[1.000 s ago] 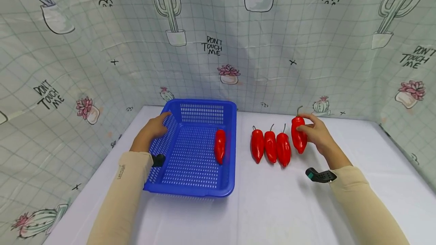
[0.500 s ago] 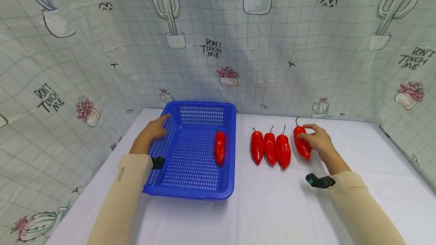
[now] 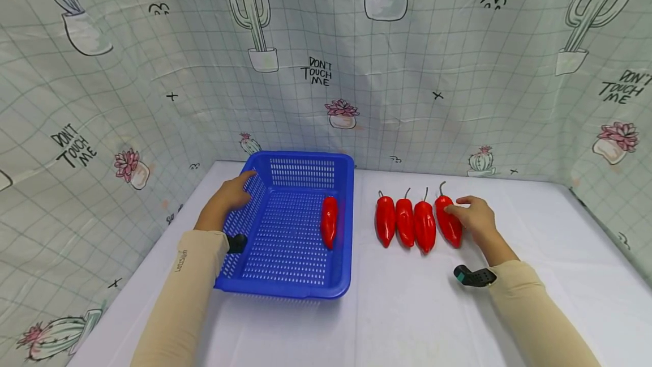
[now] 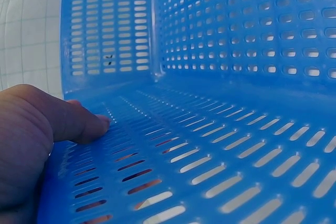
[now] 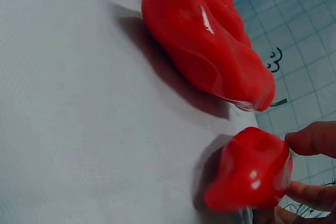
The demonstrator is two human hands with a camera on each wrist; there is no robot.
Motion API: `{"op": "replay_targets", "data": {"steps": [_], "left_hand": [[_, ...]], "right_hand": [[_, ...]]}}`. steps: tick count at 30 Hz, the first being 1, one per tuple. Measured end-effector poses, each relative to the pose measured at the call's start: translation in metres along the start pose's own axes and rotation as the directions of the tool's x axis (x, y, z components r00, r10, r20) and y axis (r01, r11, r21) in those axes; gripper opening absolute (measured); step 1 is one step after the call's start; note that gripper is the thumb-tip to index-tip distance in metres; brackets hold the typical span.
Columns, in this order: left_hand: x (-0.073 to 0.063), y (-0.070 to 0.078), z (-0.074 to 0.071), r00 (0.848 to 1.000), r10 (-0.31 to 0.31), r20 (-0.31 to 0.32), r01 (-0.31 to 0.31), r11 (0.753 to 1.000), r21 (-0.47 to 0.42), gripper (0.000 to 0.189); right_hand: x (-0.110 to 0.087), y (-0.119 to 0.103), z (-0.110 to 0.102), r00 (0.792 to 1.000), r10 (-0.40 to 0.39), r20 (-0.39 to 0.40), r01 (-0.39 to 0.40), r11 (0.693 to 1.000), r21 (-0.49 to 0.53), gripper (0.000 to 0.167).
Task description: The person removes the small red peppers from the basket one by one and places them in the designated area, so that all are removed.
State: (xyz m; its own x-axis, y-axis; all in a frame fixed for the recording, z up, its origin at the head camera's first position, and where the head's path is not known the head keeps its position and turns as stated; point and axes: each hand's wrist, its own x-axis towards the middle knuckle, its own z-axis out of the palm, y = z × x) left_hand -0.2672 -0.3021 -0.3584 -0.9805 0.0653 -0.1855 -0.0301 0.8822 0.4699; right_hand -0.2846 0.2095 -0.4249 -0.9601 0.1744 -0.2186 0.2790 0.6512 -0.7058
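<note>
My left hand [image 3: 234, 192] grips the left wall of a blue plastic basket [image 3: 351, 231]. In the left wrist view the thumb [image 4: 79, 121] lies along the inner face, and the fingers show through the slots from outside. One red pepper [image 3: 329, 222] lies inside, by the basket's right wall. To the right of the basket, my right hand [image 3: 477, 217] holds another red pepper [image 3: 448, 221] between thumb and fingers, low at the white table, its stem pointing away. In the right wrist view the fingertips touch the far end of this glossy pepper [image 5: 252, 169].
Three more red peppers, a left one [image 3: 385, 221], a middle one [image 3: 405, 222] and a right one [image 3: 425, 226], lie side by side with stems pointing back. A cactus-print cloth [image 3: 387, 84] hangs behind and along both sides of the white table [image 3: 407, 310].
My right hand has lowered the red pepper toward the table, close to the right end of the row, and its top tilts left. My left hand stays at the basket.
</note>
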Motion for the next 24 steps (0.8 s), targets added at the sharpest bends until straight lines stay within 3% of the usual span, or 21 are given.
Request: {"op": "replay_targets", "data": {"steps": [3, 11, 24], "left_hand": [[0.001, -0.001, 0.001, 1.0, 0.005, -0.005, -0.005, 1.0, 0.004, 0.071], [0.002, -0.002, 0.003, 1.0, 0.008, 0.007, -0.008, 1.0, 0.007, 0.071], [0.002, -0.002, -0.001, 1.0, 0.012, 0.005, -0.012, 1.0, -0.007, 0.072]], "right_hand": [[0.0, 0.001, 0.002, 1.0, 0.002, -0.018, -0.002, 1.0, 0.003, 0.06], [-0.005, 0.006, 0.004, 0.999, -0.023, 0.031, 0.023, 1.0, -0.009, 0.06], [-0.002, 0.011, 0.003, 0.985, -0.161, 0.07, 0.154, 0.983, 0.098, 0.059]]}}
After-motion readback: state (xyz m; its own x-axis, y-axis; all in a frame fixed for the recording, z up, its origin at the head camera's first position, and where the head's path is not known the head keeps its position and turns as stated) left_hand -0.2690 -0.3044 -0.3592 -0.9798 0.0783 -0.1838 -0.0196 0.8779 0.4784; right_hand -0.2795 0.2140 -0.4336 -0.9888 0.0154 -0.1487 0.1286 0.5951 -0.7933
